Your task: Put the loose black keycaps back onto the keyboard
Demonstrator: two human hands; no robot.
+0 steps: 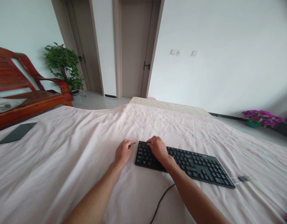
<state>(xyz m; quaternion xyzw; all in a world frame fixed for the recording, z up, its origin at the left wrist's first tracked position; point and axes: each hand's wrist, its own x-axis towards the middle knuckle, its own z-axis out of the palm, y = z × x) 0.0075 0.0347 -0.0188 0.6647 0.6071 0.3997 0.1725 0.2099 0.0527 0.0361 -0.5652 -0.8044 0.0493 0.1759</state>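
Observation:
A black keyboard (199,165) lies at a slant on the pink floral cloth. My right hand (158,148) is over its left end, with thumb and fingers drawn together near the top row of keys. Something dark shows at those fingertips, too small to name. Just left of the keyboard, apart from it, my left hand (123,151) is closed with thumb and fingers together. A small greyish tip shows there, and I cannot make out what it is. A black cable (160,202) runs toward me from under my right forearm.
A dark flat device (17,133) lies on the cloth at left. By the keyboard's right end sits a small dark piece (243,179) with white strands. Beyond are a wooden bench (52,99), a green plant (62,63), doors (136,46) and purple flowers (262,117).

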